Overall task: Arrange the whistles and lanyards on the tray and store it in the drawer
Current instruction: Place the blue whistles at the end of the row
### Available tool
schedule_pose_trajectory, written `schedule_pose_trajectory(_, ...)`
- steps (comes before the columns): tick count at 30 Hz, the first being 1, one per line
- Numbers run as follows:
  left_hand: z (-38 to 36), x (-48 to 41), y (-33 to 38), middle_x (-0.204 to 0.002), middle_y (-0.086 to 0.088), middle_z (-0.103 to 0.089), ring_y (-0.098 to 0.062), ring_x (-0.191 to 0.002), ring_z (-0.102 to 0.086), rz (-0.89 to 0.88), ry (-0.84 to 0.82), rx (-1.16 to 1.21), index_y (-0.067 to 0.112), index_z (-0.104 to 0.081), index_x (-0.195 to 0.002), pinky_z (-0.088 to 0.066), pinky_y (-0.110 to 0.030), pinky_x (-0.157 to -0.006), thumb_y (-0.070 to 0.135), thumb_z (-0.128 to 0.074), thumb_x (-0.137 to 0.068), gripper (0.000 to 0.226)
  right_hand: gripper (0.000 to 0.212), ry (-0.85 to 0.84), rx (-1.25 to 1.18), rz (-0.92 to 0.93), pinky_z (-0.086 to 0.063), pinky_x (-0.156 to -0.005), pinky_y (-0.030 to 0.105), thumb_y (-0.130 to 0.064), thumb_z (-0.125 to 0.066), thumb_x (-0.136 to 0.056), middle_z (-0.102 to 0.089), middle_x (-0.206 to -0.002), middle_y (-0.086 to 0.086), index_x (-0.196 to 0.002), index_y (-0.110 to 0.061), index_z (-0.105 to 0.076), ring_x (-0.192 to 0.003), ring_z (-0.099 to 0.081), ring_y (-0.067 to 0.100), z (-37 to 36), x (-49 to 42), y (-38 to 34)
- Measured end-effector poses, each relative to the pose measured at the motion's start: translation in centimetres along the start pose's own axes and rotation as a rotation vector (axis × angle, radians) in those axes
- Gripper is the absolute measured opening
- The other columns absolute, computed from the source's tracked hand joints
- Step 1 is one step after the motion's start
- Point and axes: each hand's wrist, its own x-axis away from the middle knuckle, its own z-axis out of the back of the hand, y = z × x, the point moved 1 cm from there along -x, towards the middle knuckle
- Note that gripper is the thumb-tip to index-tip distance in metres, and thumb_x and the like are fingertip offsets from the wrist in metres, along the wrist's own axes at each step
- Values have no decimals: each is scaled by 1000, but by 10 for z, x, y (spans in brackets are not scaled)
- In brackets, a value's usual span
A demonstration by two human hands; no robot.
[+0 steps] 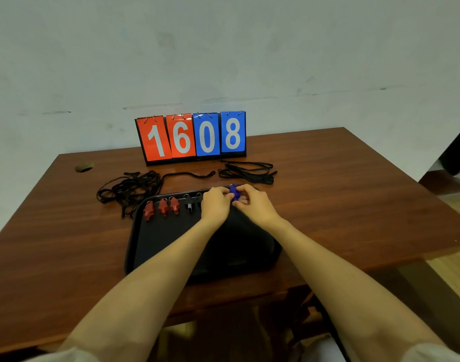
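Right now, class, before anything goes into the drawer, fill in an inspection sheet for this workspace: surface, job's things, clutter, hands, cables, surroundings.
Surface: brown wooden table, with a black tray near its front edge.
Job's things: three red whistles and at least one black whistle lined along the tray's far side; blue whistle in hand; left lanyard pile and right lanyard pile on the table, off the tray.
Clutter: flip scoreboard showing 1608; round hole at the table's far left.
Hands: left hand and right hand both pinch the blue whistle.
Cables: nothing seen.
Surroundings: pale wall; dark object at right.
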Motion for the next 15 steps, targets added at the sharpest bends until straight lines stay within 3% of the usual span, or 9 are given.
schedule_pose_trajectory(4,-5,2,-2,-113,-8,-67,-20,-102,-62,-43,-36,-72,11,-63,-119,-43,-28,-84,16,-51,-95,28,48,11,5,-44,-49,-87,21,-8,-72,-82,-63,-116,3,-126,-11,-53,-95,-61,11,0,0,5)
schedule_pose_trajectory(8,-7,1,-1,-113,-12,-65,-30,-104,-59,-207,-112,-352,13,-60,-121,-46,-40,-87,10,-44,-96,30,32,94,32,-85,-46,-80,19,-6,-67,-85,-61,-99,-2,-115,-8,-58,-85,-59,9,1,-1,11)
schedule_pose_trajectory(11,-5,-3,-12,-123,-10,-59,-27,-116,-51,-327,-71,-608,12,-57,-122,-38,-37,-97,6,-47,-91,34,12,166,108,-138,-49,-78,24,-4,-60,-87,-62,-89,-2,-97,-8,-65,-82,-58,11,3,-4,18)
schedule_pose_trajectory(15,-4,-5,-27,-132,-7,-52,-24,-125,-43,-326,-58,-715,12,-54,-128,-28,-36,-108,10,-47,-92,36,9,205,141,-231,-51,-78,32,-4,-58,-87,-61,-80,-1,-84,-13,-61,-81,-60,18,5,-6,28)
